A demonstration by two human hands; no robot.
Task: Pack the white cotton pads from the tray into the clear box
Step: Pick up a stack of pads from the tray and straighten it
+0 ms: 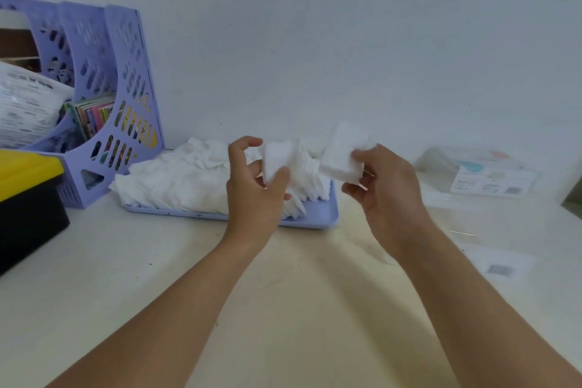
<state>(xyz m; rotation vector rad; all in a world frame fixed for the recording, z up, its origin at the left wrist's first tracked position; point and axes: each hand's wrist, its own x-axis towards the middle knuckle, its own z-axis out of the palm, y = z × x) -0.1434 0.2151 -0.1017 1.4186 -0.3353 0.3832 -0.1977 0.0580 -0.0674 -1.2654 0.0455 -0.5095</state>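
Observation:
A lilac tray [318,214] lies at the back of the table, heaped with loose white cotton pads [182,176]. Above its right half my left hand [252,189] pinches a few pads [278,157] between thumb and fingers. Just to the right, my right hand [384,186] grips a neat stack of pads [345,151], thumb on its front face. The clear box [478,170], with a printed label on its side, stands at the back right by the wall, apart from both hands.
A lilac perforated file rack [104,98] with books and a white bag stands at the back left. A yellow-and-black case [28,198] sits at the left edge. A clear lid or sheet with a barcode label [500,268] lies right of my right forearm.

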